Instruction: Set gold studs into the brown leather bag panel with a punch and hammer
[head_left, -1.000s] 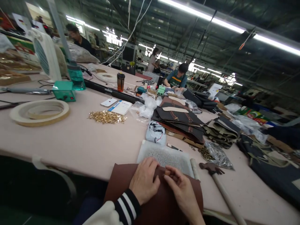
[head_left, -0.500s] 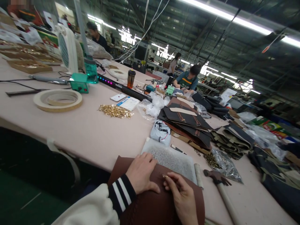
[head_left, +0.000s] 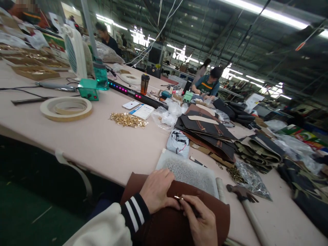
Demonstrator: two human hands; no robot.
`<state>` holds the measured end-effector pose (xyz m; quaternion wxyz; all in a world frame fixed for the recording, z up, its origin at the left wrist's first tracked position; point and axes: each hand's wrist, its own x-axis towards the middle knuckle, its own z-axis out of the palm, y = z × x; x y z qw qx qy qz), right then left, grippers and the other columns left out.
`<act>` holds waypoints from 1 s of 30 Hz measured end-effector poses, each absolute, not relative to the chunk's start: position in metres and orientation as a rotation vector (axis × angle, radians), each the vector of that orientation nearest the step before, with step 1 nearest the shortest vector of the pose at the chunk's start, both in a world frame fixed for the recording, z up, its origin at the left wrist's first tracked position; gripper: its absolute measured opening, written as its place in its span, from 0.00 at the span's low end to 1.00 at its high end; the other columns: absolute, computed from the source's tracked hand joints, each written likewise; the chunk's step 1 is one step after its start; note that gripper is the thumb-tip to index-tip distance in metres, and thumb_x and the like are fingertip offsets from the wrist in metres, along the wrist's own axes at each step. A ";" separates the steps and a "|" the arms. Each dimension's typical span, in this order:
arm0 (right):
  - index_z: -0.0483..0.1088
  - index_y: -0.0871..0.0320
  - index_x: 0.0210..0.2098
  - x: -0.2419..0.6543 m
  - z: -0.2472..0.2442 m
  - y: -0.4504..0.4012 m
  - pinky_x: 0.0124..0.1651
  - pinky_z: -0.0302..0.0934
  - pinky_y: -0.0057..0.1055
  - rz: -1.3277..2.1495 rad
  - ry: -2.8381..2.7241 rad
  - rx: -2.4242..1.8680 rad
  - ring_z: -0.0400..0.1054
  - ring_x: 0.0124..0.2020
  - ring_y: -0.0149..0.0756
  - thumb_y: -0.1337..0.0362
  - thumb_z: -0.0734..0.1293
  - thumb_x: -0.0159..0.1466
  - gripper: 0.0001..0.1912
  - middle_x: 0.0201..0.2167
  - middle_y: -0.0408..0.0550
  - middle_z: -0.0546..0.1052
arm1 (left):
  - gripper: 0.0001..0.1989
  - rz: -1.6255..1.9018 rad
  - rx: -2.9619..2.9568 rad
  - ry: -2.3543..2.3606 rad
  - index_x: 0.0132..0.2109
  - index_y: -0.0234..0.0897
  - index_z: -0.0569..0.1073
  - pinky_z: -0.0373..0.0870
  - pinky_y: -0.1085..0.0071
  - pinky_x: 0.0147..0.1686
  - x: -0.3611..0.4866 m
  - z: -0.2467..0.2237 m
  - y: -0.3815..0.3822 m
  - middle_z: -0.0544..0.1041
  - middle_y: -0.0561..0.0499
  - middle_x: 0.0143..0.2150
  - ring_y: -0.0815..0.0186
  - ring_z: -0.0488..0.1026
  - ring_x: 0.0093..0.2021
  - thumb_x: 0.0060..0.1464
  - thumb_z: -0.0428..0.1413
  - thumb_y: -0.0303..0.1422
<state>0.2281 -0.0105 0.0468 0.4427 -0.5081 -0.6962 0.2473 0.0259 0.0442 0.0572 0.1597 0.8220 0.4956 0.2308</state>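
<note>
Brown leather [head_left: 164,225], left hand [head_left: 157,191] loosely spread, right hand [head_left: 200,216] pinching gold fitting [head_left: 177,197], booklet [head_left: 142,111] illegible

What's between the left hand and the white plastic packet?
In the head view, a pale, grey-speckled slab or tray lies between the left hand and the white plastic packet.

"How is the left hand [head_left: 156,191] posed?"
"It is laid palm-down, its thumb stretched toward the right hand [head_left: 201,216]; the wrist is covered by a striped cuff [head_left: 135,212]."
"And the right?"
"Thumb and index finger are brought together in a pinch."
</note>
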 end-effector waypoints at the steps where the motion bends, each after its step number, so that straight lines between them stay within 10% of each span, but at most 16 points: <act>1: 0.82 0.51 0.41 0.228 0.046 -0.011 0.36 0.75 0.24 0.612 -1.725 -1.262 0.80 0.35 0.36 0.61 0.71 0.67 0.06 0.38 0.46 0.84 | 0.37 0.686 2.354 1.398 0.40 0.39 0.70 0.66 0.61 0.37 0.025 0.056 0.044 0.75 0.50 0.42 0.55 0.73 0.41 0.36 0.68 0.63; 30: 0.83 0.55 0.37 0.210 0.031 -0.021 0.30 0.72 0.26 0.473 -1.509 -1.365 0.78 0.31 0.38 0.55 0.73 0.64 0.10 0.34 0.51 0.83 | 0.32 0.848 2.396 1.306 0.42 0.38 0.72 0.65 0.60 0.38 0.022 0.048 0.042 0.74 0.50 0.41 0.57 0.73 0.40 0.51 0.59 0.64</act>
